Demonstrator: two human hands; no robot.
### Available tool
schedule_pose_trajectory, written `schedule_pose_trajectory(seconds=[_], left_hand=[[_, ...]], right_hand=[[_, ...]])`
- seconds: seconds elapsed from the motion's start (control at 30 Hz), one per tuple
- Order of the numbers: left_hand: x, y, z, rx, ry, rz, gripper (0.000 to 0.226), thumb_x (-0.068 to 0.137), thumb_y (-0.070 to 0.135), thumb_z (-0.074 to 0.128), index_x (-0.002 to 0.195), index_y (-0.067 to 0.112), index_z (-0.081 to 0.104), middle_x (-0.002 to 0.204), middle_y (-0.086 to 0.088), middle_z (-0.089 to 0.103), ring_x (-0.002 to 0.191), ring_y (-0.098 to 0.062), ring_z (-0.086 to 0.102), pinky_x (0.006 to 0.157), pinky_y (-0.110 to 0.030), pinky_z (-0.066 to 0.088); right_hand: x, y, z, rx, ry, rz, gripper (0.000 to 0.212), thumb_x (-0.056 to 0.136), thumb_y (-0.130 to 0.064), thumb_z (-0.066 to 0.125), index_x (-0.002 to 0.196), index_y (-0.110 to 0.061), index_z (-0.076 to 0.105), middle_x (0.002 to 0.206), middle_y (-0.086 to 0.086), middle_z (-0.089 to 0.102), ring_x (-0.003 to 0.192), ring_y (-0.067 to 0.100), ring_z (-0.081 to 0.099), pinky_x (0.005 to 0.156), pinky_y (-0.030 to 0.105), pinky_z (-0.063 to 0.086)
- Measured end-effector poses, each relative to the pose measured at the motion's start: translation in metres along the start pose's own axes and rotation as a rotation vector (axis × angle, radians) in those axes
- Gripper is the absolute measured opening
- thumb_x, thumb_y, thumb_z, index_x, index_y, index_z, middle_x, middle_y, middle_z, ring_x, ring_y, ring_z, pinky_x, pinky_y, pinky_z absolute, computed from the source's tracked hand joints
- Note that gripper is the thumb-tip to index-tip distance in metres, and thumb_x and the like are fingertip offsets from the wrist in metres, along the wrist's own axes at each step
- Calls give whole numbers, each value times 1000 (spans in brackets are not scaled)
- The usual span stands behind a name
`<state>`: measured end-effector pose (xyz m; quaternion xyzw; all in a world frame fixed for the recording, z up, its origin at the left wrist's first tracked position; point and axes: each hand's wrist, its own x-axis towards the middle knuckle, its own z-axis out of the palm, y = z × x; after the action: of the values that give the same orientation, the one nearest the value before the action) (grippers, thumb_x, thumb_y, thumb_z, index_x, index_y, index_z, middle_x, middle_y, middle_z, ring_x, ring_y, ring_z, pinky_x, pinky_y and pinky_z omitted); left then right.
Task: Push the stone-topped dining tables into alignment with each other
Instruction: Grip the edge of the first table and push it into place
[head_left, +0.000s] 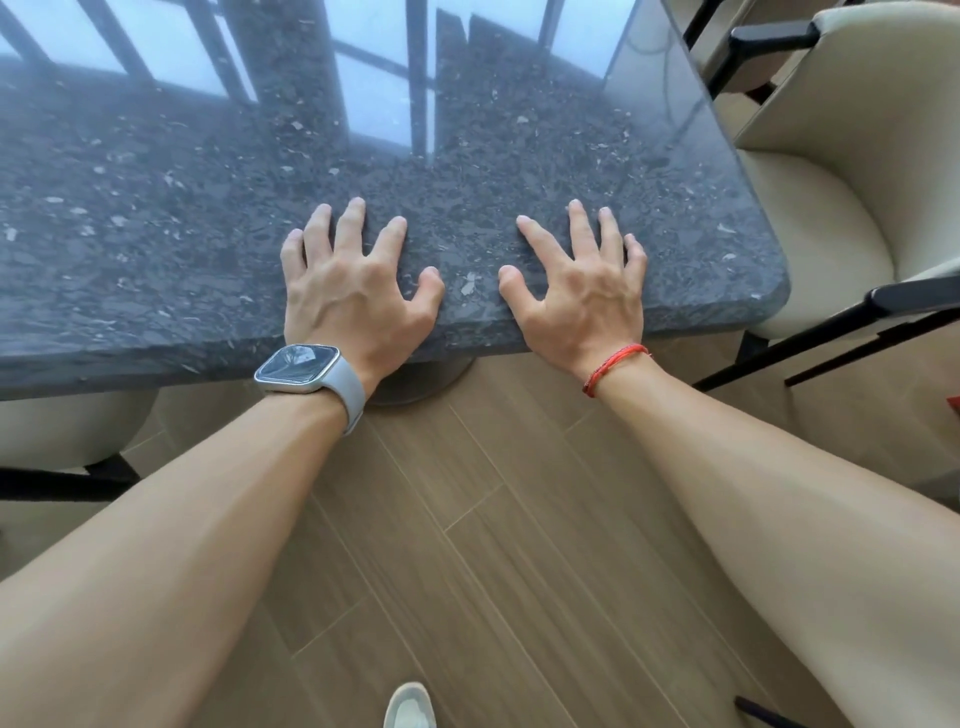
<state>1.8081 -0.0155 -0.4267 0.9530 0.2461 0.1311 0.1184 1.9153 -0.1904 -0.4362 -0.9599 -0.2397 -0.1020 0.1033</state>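
Stone tabletop (156, 234), slick beneath the splayed fingers of left hand (353, 291) and right hand (584, 296), might let them slip, or strike the chair (821, 244) to their right.

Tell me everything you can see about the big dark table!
The table has a thick, dark grey stone top speckled with pale flecks, glossy enough to reflect window panes. Its near edge looks rough and its right corner rounded. A round base shows beneath it. The left hand and right hand rest on top near that edge, fingers spread. A cream chair stands close beside its right end.
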Motion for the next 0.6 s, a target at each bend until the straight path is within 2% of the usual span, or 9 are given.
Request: schedule_pose_trajectory(seconds=[0.17, 0.23, 0.33, 0.47, 0.6], left_hand=[[-4, -3, -4, 62, -129, 30, 82, 88, 68, 28, 159, 28, 34, 170, -12, 20, 158, -34, 12, 127, -51, 5], [-5, -3, -3, 76, -135, 24, 82, 88, 70, 24, 160, 31, 30, 172, -9, 17, 159, -32, 10, 127, -49, 4], [-7, -2, 3, 105, -55, 17, 80, 89, 72, 26, 156, 31, 39, 169, -9, 27, 156, -32, 19, 126, -50, 11], [-7, -1, 6, 121, 35, 30, 75, 88, 72, 29, 145, 29, 51, 162, -8, 41, 151, -32, 31, 121, -51, 21], [-3, 0, 10, 139, 89, 54, 70, 89, 70, 31, 135, 24, 59, 148, -7, 53, 141, -33, 42, 115, -53, 30]], right_hand=[[0, 0, -4, 39, -13, 14, 62, 89, -64, 36, 143, -40, 52, 160, 14, 39, 150, 37, 27, 120, 56, 16], [-1, 0, -4, 45, -28, 19, 61, 89, -64, 35, 144, -42, 50, 161, 12, 37, 151, 35, 25, 121, 56, 14], [-2, 0, -1, 53, -10, 28, 61, 89, -64, 34, 144, -42, 51, 160, 10, 39, 150, 36, 25, 120, 57, 14], [-5, 1, 1, 72, 23, 65, 60, 89, -63, 35, 142, -41, 53, 160, 15, 38, 149, 43, 23, 121, 61, 11], [-3, 1, 0, 71, 25, 64, 59, 88, -63, 37, 139, -40, 56, 158, 17, 40, 149, 44, 26, 119, 63, 13]])
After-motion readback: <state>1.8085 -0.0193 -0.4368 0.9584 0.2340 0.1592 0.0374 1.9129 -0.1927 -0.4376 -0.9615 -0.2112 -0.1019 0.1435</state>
